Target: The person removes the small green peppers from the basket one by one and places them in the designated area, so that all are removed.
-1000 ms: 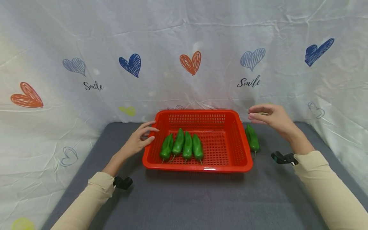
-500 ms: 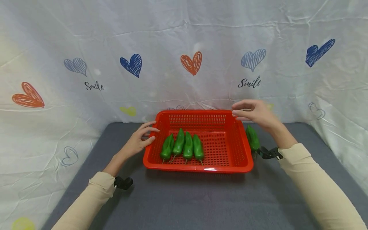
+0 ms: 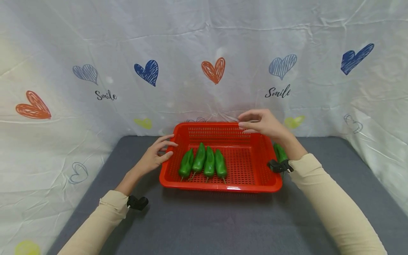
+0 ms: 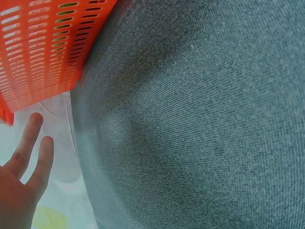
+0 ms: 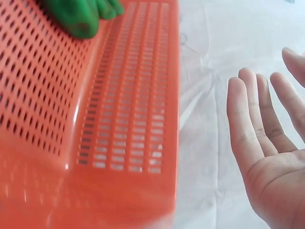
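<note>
A red perforated plastic basket (image 3: pixel 220 188) stands on the table in the head view. Several green peppers (image 3: pixel 199 158) lie side by side in its left half, stems toward me. My left hand (image 3: pixel 152 159) is at the basket's left rim, fingers spread loosely; contact with the rim is hard to tell. Over the back right of the basket hovers my right hand (image 3: pixel 266 124), fingers loosely bent, holding nothing. The right wrist view shows that palm (image 5: pixel 276 171) with nothing in it. Another green pepper (image 3: pixel 279 152) lies outside the basket's right side, partly hidden by my right wrist.
A dark grey cloth (image 3: pixel 216 226) covers the table. Behind and beside it hangs a white sheet (image 3: pixel 178 42) printed with hearts and "Smile". Each wrist wears a small black camera, such as the left camera (image 3: pixel 137 203).
My right hand has moved left, from above the outside pepper to over the basket's back right. My left hand and the peppers in the basket have stayed put.
</note>
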Available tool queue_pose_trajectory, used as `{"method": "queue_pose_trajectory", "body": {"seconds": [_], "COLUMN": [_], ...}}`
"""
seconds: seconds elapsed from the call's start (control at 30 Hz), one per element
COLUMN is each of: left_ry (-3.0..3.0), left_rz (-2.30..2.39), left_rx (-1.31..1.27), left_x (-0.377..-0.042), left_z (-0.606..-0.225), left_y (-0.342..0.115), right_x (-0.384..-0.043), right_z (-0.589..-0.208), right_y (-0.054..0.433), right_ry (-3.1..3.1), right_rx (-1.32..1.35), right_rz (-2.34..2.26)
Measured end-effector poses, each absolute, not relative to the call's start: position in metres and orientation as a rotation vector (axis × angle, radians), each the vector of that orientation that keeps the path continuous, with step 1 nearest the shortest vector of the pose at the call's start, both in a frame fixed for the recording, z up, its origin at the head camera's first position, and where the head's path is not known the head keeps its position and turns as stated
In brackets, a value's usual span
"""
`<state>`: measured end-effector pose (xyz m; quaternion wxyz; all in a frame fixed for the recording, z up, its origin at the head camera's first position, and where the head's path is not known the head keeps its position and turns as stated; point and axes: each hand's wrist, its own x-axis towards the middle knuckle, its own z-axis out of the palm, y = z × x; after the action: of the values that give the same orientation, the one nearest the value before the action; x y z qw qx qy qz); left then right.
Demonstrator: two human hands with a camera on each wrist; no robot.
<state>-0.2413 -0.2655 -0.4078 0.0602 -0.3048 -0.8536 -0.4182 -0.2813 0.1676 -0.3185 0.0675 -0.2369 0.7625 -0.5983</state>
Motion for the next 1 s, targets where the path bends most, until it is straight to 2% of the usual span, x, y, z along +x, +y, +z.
{"method": "queue_pose_trajectory", "body": {"seconds": [0.53,1.0], "left_ry": [-2.559,-2.567], "left_rz": [-1.26,-1.272], "left_rx": [-0.932,-0.929], "left_x": [-0.24,-0.241], "left_z": [-0.407,-0.408], "left_y": [-0.264,-0.265], "right_x": [-0.289,-0.3], "right_z": [-0.338,-0.357], "right_y": [0.127,0.115], "right_ry": [2.138,2.121], "right_rx": [-0.687,-0.651], "right_rz": [-1.804,-1.741]}}
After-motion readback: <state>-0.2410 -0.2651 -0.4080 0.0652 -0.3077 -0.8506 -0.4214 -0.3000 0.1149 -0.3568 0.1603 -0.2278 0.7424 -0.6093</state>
